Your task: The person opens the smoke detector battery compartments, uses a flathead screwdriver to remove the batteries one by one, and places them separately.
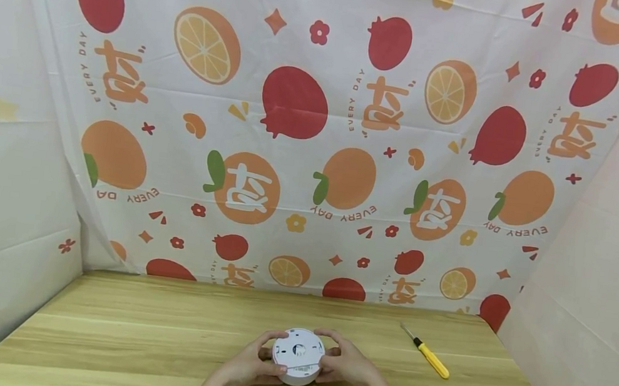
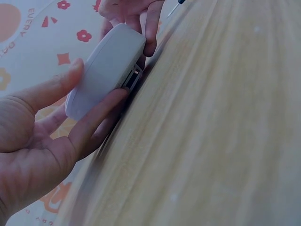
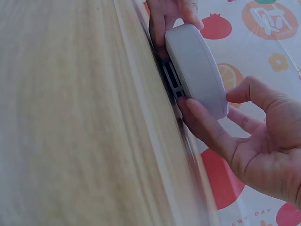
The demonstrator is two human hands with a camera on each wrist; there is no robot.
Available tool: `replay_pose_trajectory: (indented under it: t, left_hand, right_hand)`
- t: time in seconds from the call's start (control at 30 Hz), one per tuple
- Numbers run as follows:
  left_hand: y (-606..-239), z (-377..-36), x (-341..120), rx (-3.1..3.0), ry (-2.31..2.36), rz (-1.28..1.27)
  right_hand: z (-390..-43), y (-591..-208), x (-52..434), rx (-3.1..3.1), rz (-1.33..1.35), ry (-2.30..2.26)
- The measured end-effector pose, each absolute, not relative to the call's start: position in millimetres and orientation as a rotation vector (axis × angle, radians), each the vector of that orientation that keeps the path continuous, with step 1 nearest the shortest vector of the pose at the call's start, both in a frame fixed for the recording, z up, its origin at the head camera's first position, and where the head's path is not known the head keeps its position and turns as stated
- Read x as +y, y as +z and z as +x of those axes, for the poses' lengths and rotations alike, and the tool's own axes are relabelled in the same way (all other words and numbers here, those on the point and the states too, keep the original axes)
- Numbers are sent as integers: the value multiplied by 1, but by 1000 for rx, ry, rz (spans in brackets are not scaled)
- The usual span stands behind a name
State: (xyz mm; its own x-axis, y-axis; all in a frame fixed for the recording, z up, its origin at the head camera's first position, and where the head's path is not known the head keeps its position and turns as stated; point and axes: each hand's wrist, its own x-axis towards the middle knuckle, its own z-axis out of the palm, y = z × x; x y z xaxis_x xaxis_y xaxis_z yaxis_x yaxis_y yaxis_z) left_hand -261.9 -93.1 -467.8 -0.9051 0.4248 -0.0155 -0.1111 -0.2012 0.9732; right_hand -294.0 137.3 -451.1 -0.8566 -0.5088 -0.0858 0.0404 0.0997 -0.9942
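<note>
A round white smoke-detector-like device sits on the wooden table, held between both hands. My left hand grips its left rim, thumb on top and fingers below. My right hand grips its right rim the same way. In the left wrist view the device shows its white shell and a grey slotted underside, with the left fingers curled against it. The right wrist view shows the device edge-on, the right fingers under it and the thumb above.
A yellow-handled screwdriver lies on the table to the right of the hands, its tip pointing back left. A fruit-print cloth hangs behind the table, with white sheets on both sides.
</note>
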Motion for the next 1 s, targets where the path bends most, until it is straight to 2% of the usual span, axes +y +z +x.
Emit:
replay_pose_trajectory:
  t: [1.0]
  left_hand:
    - [-471, -264, -93, 1727, 2181, 366]
  right_hand:
    - [-293, -449, 138, 2018, -432, -1774]
